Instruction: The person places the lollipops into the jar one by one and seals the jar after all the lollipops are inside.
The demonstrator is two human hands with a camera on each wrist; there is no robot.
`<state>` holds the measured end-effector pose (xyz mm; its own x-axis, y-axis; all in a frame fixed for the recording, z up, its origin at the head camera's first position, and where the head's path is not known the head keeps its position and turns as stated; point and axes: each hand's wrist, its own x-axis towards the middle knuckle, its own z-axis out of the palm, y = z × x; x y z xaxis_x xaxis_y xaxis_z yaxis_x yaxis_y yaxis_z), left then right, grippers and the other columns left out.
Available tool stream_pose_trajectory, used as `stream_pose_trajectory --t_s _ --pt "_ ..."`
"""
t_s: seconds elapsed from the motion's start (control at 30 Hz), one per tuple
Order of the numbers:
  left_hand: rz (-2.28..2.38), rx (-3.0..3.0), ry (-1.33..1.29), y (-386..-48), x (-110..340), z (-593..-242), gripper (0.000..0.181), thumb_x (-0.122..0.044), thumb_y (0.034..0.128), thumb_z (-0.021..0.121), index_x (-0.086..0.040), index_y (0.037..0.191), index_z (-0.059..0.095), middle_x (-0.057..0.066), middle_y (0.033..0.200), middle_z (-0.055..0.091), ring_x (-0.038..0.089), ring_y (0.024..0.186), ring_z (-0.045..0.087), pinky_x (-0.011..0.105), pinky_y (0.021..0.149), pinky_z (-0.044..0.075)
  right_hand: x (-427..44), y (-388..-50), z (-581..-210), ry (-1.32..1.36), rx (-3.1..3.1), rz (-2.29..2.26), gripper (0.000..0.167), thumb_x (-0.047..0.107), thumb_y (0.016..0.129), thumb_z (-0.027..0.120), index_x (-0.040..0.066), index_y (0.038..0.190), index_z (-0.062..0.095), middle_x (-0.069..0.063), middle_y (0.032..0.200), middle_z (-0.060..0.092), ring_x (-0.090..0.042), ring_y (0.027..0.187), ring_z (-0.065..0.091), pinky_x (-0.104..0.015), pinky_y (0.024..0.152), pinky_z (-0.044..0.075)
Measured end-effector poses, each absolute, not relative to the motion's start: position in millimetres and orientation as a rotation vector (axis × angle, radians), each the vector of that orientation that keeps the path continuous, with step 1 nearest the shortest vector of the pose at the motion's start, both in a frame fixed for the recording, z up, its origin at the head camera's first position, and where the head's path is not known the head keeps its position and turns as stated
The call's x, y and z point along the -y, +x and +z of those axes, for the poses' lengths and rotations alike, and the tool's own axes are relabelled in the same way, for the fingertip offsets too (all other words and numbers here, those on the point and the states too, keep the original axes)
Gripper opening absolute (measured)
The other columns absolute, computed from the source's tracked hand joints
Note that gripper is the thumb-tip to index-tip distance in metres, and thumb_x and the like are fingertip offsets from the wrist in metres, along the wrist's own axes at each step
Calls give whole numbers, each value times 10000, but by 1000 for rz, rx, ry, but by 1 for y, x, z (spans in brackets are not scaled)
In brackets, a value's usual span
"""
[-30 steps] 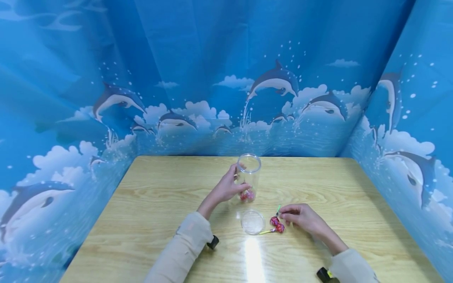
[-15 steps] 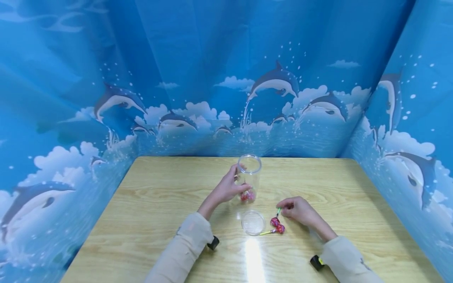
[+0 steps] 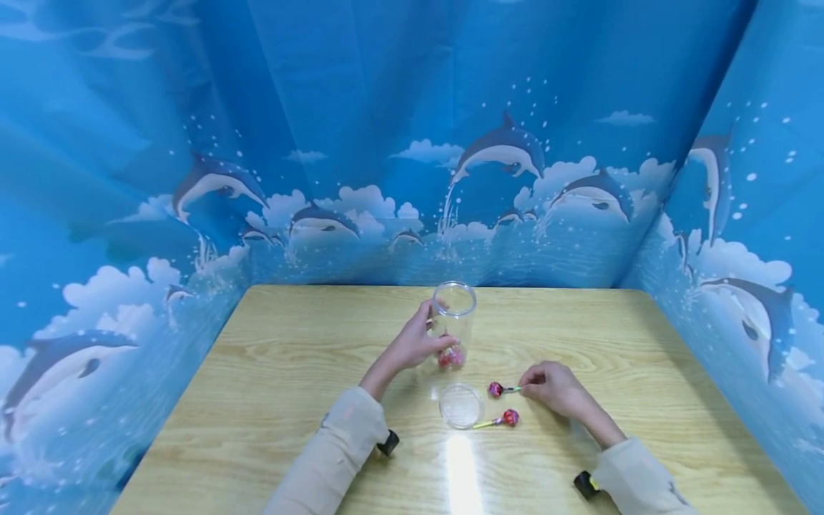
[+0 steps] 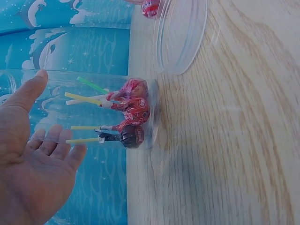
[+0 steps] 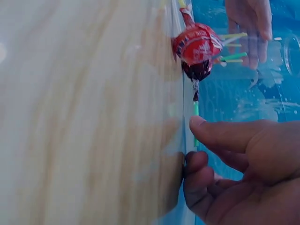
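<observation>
At five o'clock from the clear cylindrical plastic jar (image 3: pixel 460 323), the right hand (image 3: pixel 555 388) pinched a round, red-wrapped lollipop (image 3: pixel 495 390) by its green stick (image 5: pixel 196 110); the left hand (image 3: pixel 415 343) gripped the jar. A firm pinch seemed wisest.

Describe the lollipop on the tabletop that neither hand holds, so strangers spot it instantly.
On the wooden table, find the clear round lid. Right of it lies a red-wrapped lollipop; its yellow stick sets it apart from the green-sticked lollipop in the right hand.
</observation>
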<state>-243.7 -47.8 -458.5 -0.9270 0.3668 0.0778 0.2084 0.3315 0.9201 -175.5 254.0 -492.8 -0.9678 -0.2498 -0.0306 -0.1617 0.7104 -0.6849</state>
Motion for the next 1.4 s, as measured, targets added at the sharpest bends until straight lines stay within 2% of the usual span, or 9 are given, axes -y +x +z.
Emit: stream_pose_trajectory --t_s 0.1,0.23,0.3,0.47,0.77,1.03,1.4 --pt "1652 -2443 532 -244 48 -458 672 -132 883 825 -118 1435 443 203 1533 442 409 1444 405 507 1194 371 -260 -174 -493 -227 -2697 -1244 26 64 938 733 55 917 748 -23 860 683 -135 778 581 -256 661 510" --pt "1651 -2440 543 -244 48 -458 684 -129 886 821 -86 1448 434 206 1531 444 426 1443 401 513 1193 372 -268 -172 -493 -101 -2473 -1518 121 59 971 696 -47 1025 717 -94 831 674 -157 706 592 -236 578 533" --pt "1656 -2436 552 -244 48 -458 691 -126 887 821 -69 1454 431 210 1531 444 433 1441 402 522 1191 372 -271 -172 -492 -82 -2369 -1636 180 53 971 690 -102 1063 690 -126 850 682 -167 715 618 -251 605 568" --pt "1667 -2427 569 -245 49 -457 694 -135 892 820 -64 1458 425 223 1532 442 440 1441 398 540 1188 371 -279 -170 -483 -22 -2197 -1829 217 60 1001 653 -131 1104 663 -115 877 684 -120 735 618 -233 648 573" --pt "1660 -2426 567 -245 50 -457 691 -145 893 819 -80 1458 428 228 1541 428 455 1438 396 539 1186 375 -283 -171 -441 -88 -1984 -2168 141 79 1020 656 -33 1075 723 -28 895 730 -84 781 661 -212 709 599" --pt "1651 -2433 579 -245 50 -457 704 -133 892 817 -59 1467 418 227 1535 432 456 1438 394 539 1187 372 -272 -185 -405 -179 -1883 -2336 114 56 1013 658 -8 1063 738 -52 954 759 -100 812 696 -220 729 612" --pt "1667 -2420 577 -246 49 -460 697 -121 891 818 -65 1463 424 212 1523 453 412 1444 400 524 1195 369 -258 -200 -376 -199 -1897 -2362 105 88 997 692 13 1047 746 -56 976 757 -109 830 690 -211 732 603"
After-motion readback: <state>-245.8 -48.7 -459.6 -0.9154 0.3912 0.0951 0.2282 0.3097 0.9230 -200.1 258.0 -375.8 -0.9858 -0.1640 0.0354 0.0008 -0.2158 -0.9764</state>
